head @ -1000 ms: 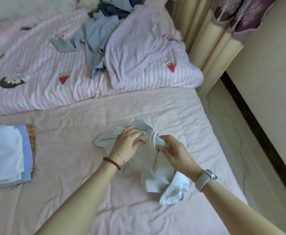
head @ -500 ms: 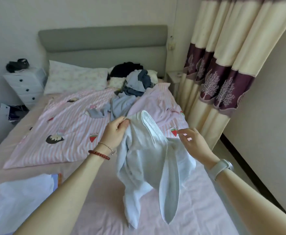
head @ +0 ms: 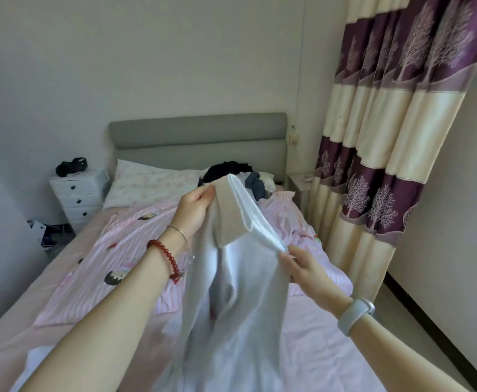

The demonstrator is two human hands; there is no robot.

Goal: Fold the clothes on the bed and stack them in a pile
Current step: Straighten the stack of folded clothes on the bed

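Above the bed (head: 325, 343): pale garment (head: 240, 301) held up, hanging free.
Unfolded heap (head: 248, 181) lies by the headboard. Left hand (head: 193, 207) pinches one end of the waistband, right hand (head: 306, 268) pinches the other, lower; fingers curled on cloth.

Single head view: from the bed (head: 316, 335) foot, facing its headboard (head: 197, 137), tilted slightly down, close over the mattress.

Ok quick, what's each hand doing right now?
Left hand: pinching the waistband of the pale trousers.
Right hand: gripping the waistband's other end.
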